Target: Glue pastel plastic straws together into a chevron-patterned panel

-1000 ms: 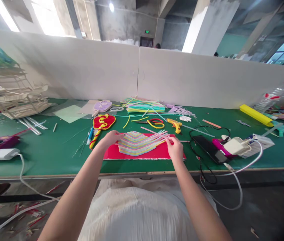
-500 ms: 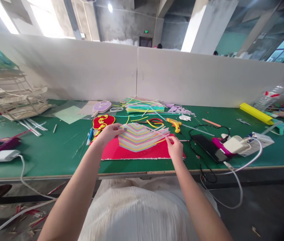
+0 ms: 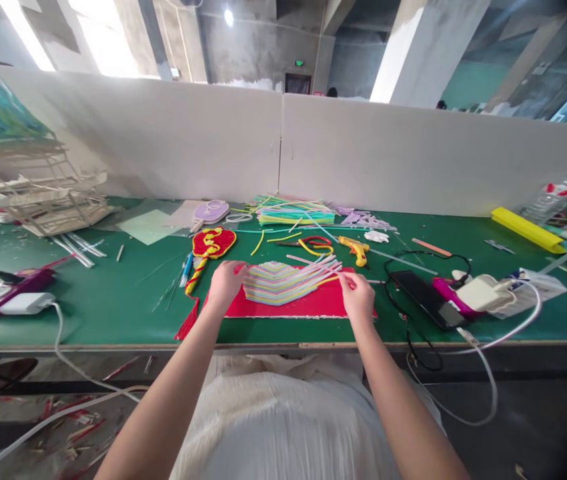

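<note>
From my seat, the striped mat (image 3: 278, 287) is the hub of the clock, lying flat on a red board (image 3: 291, 309). Its narrow strips in yellow, pink, pale blue and whitish grey run in shallow Vs pointing to six o'clock; loose ends splay toward two o'clock. At nine o'clock my left hand (image 3: 227, 285) touches the edge, though I can't tell whether its fingers grip or merely press. At three o'clock my right hand (image 3: 356, 293) has its fingers pinched on the end of a pink strip (image 3: 316, 264).

The table (image 3: 148, 330) is green. I make out scissors (image 3: 324, 248) at one o'clock, a yellow glue gun (image 3: 356, 250) at two, a red fan (image 3: 221, 241) at ten and a pile of strips (image 3: 293, 215) at twelve. Behind that pile stands a pale partition (image 3: 188, 140), with bare concrete pillars (image 3: 403, 57) beyond at one.
</note>
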A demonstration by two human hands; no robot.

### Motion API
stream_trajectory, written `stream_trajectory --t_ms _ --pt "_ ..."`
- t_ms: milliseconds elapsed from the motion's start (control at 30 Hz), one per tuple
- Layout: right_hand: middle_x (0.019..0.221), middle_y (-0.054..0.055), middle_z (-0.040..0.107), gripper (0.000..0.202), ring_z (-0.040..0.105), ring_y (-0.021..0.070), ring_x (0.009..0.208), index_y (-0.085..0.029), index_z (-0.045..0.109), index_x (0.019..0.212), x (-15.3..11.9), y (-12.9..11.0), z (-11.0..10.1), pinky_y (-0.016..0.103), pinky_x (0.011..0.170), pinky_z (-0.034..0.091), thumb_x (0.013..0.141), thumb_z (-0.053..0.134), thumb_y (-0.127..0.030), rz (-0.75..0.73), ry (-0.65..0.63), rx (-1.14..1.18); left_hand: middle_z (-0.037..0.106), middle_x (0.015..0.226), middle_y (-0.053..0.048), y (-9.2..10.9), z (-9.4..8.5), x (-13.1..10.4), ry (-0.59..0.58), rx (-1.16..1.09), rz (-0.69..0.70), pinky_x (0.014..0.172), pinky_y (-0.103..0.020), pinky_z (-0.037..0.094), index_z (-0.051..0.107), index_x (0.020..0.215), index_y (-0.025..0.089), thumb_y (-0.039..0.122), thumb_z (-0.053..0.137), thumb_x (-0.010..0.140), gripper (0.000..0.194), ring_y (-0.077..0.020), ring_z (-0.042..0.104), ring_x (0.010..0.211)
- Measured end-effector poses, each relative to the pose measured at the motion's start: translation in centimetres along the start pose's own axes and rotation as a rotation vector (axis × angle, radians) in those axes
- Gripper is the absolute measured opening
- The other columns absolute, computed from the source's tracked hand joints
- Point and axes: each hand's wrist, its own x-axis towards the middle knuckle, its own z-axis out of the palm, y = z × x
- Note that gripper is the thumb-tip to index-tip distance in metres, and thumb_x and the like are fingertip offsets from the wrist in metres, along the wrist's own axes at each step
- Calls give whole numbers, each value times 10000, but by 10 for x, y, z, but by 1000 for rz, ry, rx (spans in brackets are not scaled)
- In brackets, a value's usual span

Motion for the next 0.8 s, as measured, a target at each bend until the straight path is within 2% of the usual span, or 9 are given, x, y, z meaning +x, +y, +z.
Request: stream_trajectory --t_ms 100,200,367,500,667,800 --pt "850 102 694 345 638 214 762 -167 698 843 1 -5 -2 334 724 484 884 465 -418 -38 -16 -23 649 1090 -115 1 -7 -13 104 50 48 945 -385 424 716 911 169 306 441 845 314 -269 582 1038" --pt "888 97 706 305 638 226 840 -179 709 851 2 -13 -3 350 784 462 882 483 -382 -88 -53 -39 651 1034 -108 3 -11 -27 139 50 88 929 -383 434 711 905 172 333 428 863 329 -263 586 1007" --pt "914 73 710 246 630 229 885 -206 717 902 -4 -35 -7 353 786 422 893 492 -306 -237 -133 -155 661 980 -66 4 -8 -45 89 -35 125 774 -317 496 691 943 192 371 505 844 277 -196 629 813" --pt "899 62 708 224 629 216 866 -217 714 917 -13 -54 -8 339 779 419 895 497 -270 -316 -207 -174 681 998 -62 4 2 -55 53 -144 93 749 -294 518 662 1028 202 387 530 835 298 -183 645 838" --pt "895 59 701 207 630 217 861 -219 715 902 -19 -64 -3 347 787 454 887 510 -246 -328 -267 -113 723 799 -41 -3 5 -58 -40 -291 21 749 -311 533 674 874 185 392 593 775 243 -192 676 769" --pt "960 68 663 194 615 216 944 -223 710 968 -22 -63 -1 343 850 499 871 550 -275 -348 -370 30 729 787 -49 -9 1 -57 -86 -393 -18 739 -318 541 662 818 171 425 616 752 267 -194 683 742"
